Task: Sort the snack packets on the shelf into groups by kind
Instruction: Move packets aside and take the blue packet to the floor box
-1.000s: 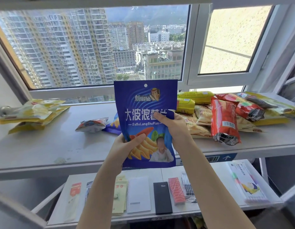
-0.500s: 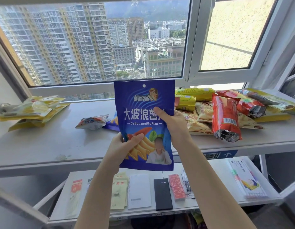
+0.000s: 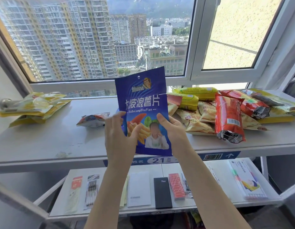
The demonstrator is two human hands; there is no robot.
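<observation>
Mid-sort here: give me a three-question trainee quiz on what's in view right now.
1. True or false: the tall blue crisp packet lies flat on the white upper shelf.
2. Which hand pinches that packet's lower right side? A) left hand B) right hand
3. Fill in: the stack of flat yellow packets sits at the shelf's ___ end.

Key:
1. False, it is held upright above the shelf.
2. B; the left hand's fingers look spread at the packet's left edge.
3. Left; the mixed pile with the red foil packet is on the right.
</observation>
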